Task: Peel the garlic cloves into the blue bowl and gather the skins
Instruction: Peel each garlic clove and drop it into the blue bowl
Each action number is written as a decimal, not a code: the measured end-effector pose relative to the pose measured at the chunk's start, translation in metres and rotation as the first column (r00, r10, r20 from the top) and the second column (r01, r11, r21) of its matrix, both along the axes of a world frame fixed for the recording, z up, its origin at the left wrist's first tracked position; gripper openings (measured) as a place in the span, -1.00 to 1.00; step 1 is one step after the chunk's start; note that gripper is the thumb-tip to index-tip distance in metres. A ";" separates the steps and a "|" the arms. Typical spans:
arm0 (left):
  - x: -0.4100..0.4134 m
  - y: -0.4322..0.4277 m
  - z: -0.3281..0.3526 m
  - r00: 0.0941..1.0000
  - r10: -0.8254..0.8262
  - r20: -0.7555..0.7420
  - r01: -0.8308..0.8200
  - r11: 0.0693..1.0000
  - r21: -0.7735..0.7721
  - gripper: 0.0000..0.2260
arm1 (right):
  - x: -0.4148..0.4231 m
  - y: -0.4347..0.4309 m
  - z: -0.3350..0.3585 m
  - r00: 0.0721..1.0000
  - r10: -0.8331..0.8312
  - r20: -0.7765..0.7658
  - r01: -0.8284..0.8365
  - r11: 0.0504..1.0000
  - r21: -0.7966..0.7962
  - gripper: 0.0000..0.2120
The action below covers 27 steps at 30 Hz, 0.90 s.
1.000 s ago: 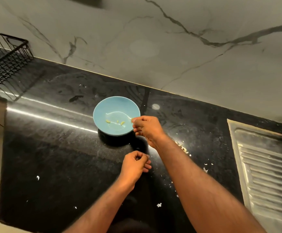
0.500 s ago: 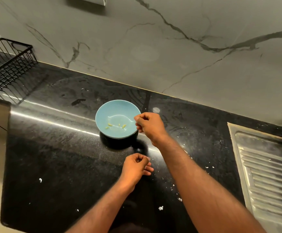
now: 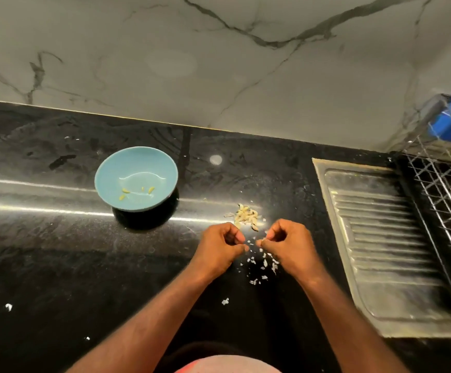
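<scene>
Early going, I judge: a few peeled cloves lie in the blue bowl at centre left, while my left grip and right grip — both curled, whether on a clove I cannot tell — hover below a pale heap, skins scattered ungathered on the worktop.

Blue bowl: pale blue, round, glossy inside, sat upright on the black counter, left of centre. About four garlic cloves, small, yellowish and peeled, lay loosely spread on the bowl's bottom toward its near side. Skins: a small beige heap lay on the counter right of the bowl, apart from it. White flakes lay scattered on the counter just nearer than the heap. One stray flake lay nearer still, alone.
</scene>
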State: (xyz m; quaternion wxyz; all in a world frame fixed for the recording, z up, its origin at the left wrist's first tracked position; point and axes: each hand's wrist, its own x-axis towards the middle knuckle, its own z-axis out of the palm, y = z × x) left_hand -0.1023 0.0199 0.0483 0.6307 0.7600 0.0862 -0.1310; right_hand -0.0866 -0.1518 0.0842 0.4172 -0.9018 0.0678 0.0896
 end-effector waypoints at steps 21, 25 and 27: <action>-0.004 -0.001 0.001 0.997 0.066 0.046 -0.067 0.998 0.008 -0.94 | -0.011 -0.010 0.021 0.942 -0.229 0.245 0.220 0.973 0.064 -0.76; -0.002 0.002 -0.016 0.981 0.170 0.093 -0.176 0.982 0.060 -0.89 | -0.011 -0.006 0.005 0.976 0.203 -0.085 -0.205 0.979 -0.018 -0.71; -0.005 0.004 -0.026 0.974 0.204 0.100 -0.211 0.975 0.067 -0.88 | -0.006 -0.005 0.003 0.998 0.060 -0.004 -0.059 0.998 0.027 -0.78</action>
